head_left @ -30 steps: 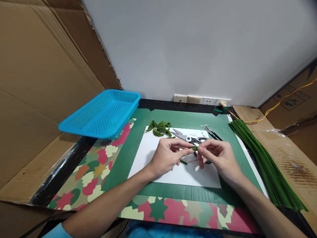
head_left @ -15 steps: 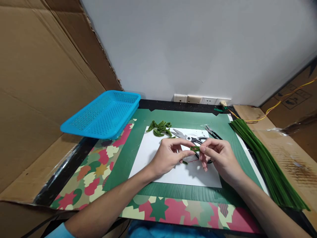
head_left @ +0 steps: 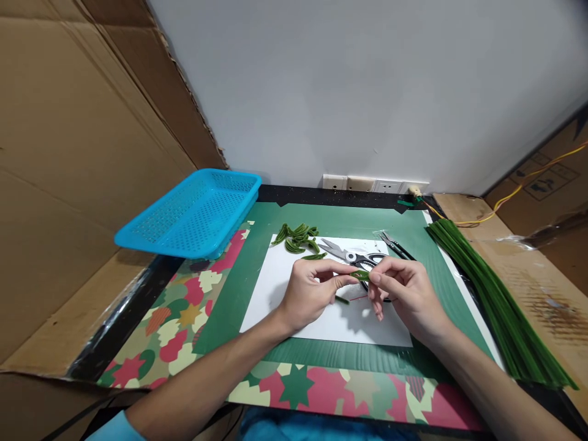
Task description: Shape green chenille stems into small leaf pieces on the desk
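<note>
Green and fuzzy, the short bent wire (head_left: 361, 275) lies crosswise between the two hands above the white paper (head_left: 294, 306), its left end pinched in the left hand's (head_left: 312, 291) grip, its right end pinched by the right hand (head_left: 404, 291), both equally near.

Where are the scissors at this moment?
In the head view the scissors lie on the white sheet, just beyond both hands, right of the small pile of bent green pieces.
</note>
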`<control>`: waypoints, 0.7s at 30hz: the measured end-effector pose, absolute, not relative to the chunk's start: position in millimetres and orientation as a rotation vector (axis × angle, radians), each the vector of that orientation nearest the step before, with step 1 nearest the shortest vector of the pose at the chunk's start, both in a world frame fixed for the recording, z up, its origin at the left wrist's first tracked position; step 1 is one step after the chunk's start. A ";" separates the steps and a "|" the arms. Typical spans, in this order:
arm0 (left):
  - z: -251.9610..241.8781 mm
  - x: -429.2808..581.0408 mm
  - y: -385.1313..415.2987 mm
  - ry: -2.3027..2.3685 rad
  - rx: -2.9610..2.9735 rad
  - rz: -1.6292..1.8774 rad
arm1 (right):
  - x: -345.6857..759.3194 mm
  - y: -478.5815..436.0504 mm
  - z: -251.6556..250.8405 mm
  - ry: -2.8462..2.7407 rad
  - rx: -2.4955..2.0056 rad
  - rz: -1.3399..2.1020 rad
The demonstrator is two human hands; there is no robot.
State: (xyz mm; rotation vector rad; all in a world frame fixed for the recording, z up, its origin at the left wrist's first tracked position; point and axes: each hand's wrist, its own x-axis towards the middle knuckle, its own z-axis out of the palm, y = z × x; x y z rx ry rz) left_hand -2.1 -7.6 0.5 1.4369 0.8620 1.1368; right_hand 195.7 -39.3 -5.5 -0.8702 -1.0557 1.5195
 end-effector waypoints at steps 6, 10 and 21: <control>-3.2 -1.1 -6.4 0.857 1.367 1.143 | 195.0 -39.4 -8.5 -1.054 -0.847 1.525; -2.7 0.3 -5.9 0.872 1.343 1.139 | 194.6 -39.5 -10.7 -1.054 -0.839 1.524; 4.7 2.3 -7.5 0.878 1.230 1.118 | 191.9 -40.9 -10.1 -1.042 -0.805 1.527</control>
